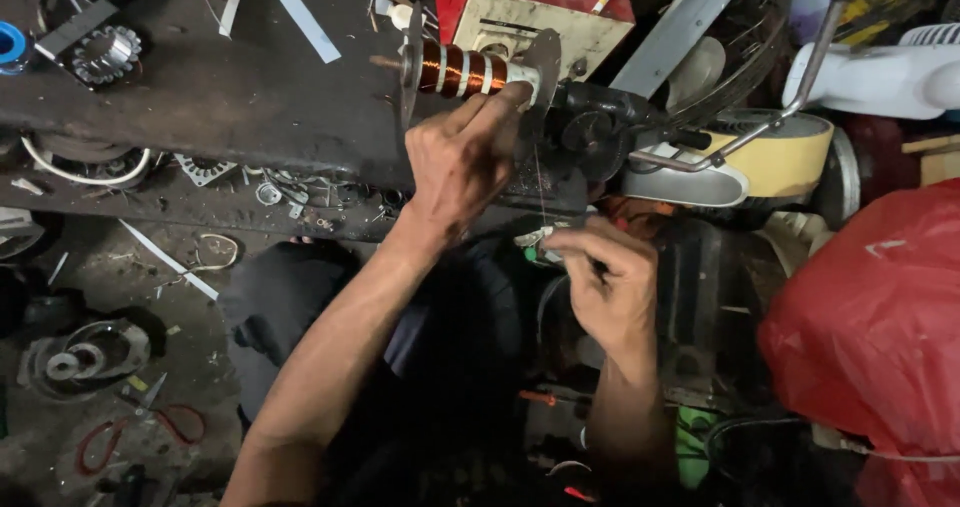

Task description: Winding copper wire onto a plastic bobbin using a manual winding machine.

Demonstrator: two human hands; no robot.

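I see my left hand raised to the copper coil, a spool wound in bands of copper wire with pale separators, mounted between two metal plates on the winding machine at the edge of the dark table. The left fingertips press against the pale end of the coil, fingers curled but not wrapped around it. My right hand sits lower, just below the machine, its grip pinched shut on a thin wire that runs up toward the coil; a small green and white piece shows at its fingertips, too small for me to tell what it is. Behind the coil stands a red and cream box. A toothed metal ring lies at the far left of the table, and a red plastic sack fills the right side.
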